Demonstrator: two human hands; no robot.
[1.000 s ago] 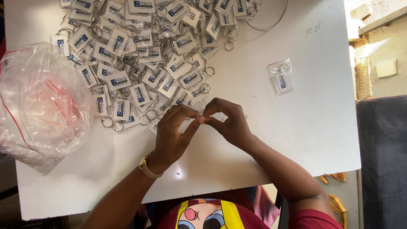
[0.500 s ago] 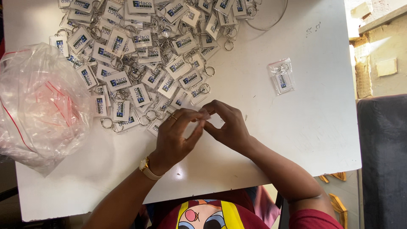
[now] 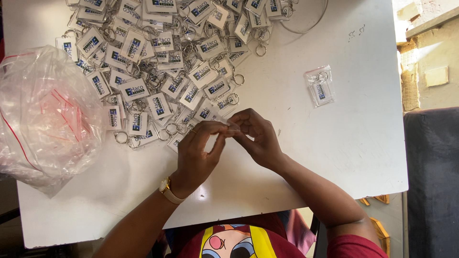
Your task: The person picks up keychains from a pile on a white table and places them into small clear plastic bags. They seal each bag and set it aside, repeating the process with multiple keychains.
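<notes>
left hand (image 3: 198,153): fingertips pinched on a small clear plastic piece (image 3: 233,127), gold watch (image 3: 167,188) at wrist.
right hand (image 3: 258,138): fingers curled, pinching the same piece from the other side.
piece location: between both hands, just above the white table (image 3: 334,143), beside the keychain pile (image 3: 162,62).
left edge: crumpled clear bag (image 3: 43,114).
apart, right: one bagged keychain (image 3: 320,86).

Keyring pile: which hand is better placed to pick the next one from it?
Probably the left hand. It lies against the near edge of the keyring pile, while the right hand sits further right, over bare white table. Both now pinch something small and clear between their fingertips.
</notes>
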